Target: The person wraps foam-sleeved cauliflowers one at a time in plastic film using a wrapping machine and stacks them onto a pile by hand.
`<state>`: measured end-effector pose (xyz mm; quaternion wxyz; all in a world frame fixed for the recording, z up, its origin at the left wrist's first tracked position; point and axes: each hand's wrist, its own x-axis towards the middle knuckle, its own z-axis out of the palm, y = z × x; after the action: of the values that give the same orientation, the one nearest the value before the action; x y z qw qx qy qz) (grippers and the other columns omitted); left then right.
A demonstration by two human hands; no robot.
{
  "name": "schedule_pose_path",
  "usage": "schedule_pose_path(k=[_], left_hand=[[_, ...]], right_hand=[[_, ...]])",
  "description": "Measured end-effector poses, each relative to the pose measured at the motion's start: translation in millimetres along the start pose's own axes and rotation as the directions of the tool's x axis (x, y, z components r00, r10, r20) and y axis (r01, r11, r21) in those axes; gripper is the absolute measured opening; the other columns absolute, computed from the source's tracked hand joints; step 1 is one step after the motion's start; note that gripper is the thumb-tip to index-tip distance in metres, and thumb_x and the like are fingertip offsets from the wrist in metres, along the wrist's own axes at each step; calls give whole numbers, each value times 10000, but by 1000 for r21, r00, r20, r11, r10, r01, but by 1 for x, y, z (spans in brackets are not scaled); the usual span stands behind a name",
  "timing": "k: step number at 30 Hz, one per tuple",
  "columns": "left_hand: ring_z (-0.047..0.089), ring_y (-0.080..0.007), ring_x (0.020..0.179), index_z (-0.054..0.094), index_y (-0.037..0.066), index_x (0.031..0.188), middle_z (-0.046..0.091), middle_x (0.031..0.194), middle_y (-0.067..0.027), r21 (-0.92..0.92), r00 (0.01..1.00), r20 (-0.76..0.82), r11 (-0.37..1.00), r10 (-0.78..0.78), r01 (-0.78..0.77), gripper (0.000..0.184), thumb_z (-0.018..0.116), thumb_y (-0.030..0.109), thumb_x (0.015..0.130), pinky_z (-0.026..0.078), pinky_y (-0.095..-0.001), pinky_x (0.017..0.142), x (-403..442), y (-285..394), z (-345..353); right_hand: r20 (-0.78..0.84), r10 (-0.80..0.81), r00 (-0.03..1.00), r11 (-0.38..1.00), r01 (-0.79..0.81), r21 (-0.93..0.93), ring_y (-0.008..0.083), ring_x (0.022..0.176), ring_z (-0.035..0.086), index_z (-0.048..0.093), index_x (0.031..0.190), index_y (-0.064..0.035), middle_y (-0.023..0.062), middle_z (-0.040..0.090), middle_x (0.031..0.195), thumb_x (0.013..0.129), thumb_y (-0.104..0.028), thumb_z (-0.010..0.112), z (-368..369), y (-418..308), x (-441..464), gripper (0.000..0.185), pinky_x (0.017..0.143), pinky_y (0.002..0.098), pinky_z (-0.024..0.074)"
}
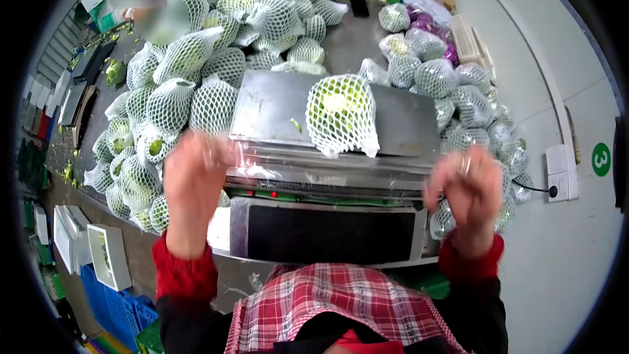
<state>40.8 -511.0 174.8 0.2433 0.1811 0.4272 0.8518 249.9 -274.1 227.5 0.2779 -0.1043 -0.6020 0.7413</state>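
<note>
A pale green round vegetable in a white foam net [341,113] lies on the metal top of a wrapping machine [272,108]. Clear plastic film [327,174] stretches across the machine's front between my two hands. My left hand [196,164], blurred, is closed at the film's left end. At the right end, my right hand [468,180] has its fingers bent in on the film edge. Below the film is a black plate [331,233] on the machine.
Many net-covered vegetables [213,105] are heaped on the left and behind. Film-wrapped ones [436,78] are piled on the right, beside a pale basket [465,39]. A white foam box [108,255] and blue crate [108,298] sit lower left.
</note>
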Motion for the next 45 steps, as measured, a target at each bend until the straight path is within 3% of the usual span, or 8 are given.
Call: schedule_pose_path(k=[5,11,13,19,29,33,39,45], left_hand=[[643,-231,925,560,-12,1044,654,929,-150,826,998,-51,561,-23,55,171,514,79,906,495,-362,813,142,-129,-10],[610,-364,1027,452,46,1289,584,1197,-237,794,828,543,406,-141,-452,527,554,-71,785,486,-410,898,137,-131,-20],[561,-357,1129,432,70,1332,583,1225,-197,498,498,867,12,3,-867,628,637,-7,743,466,-428,942,149,-143,-27],[600,-335,1080,643,15,1099,632,1143,-176,494,526,850,291,40,-819,510,779,151,627,491,-409,912,130,-114,5],[647,-242,896,607,-75,1139,659,1043,-167,282,480,320,566,-817,775,505,593,361,885,502,-340,841,-75,-107,-65],[649,-309,899,532,-74,1226,606,1162,-239,-126,509,240,493,-827,861,431,459,265,971,522,-399,829,-124,-88,-55],[542,-172,467,469,33,698,521,598,-55,382,866,-390,801,-312,461,377,460,258,1001,467,-314,442,-180,-61,-44],[308,-92,367,430,104,634,346,494,27,352,554,-606,431,-571,831,401,501,294,980,251,-267,341,-230,-101,-110]], right_hand=[[59,-115,992,556,113,-823,119,732,533,600,958,-6,60,675,912,940,-103,507,-64,129,129,136,695,271,452],[136,-60,989,920,108,-377,208,922,610,513,1242,-50,159,586,995,838,62,518,-82,153,115,419,808,310,488],[566,-175,806,364,587,-723,311,1151,547,427,1302,-46,198,522,1216,754,108,568,-85,149,120,586,955,348,448],[442,28,896,626,329,-707,275,987,606,476,1219,15,157,582,1078,744,-31,671,-75,102,87,516,883,341,466],[336,726,600,484,-793,371,226,940,642,469,1239,60,157,625,1027,984,-247,492,-71,87,-126,400,811,349,523],[67,500,864,862,-488,-138,251,837,673,523,1126,77,194,627,1037,995,-135,426,-46,88,-164,268,739,357,562],[-482,400,780,862,-498,-91,185,416,570,514,868,11,111,586,596,1015,-225,376,-63,88,-151,310,376,276,465],[-177,877,447,465,-882,76,53,477,459,558,779,-19,-9,507,595,962,-194,522,-74,106,-222,256,428,201,333]])
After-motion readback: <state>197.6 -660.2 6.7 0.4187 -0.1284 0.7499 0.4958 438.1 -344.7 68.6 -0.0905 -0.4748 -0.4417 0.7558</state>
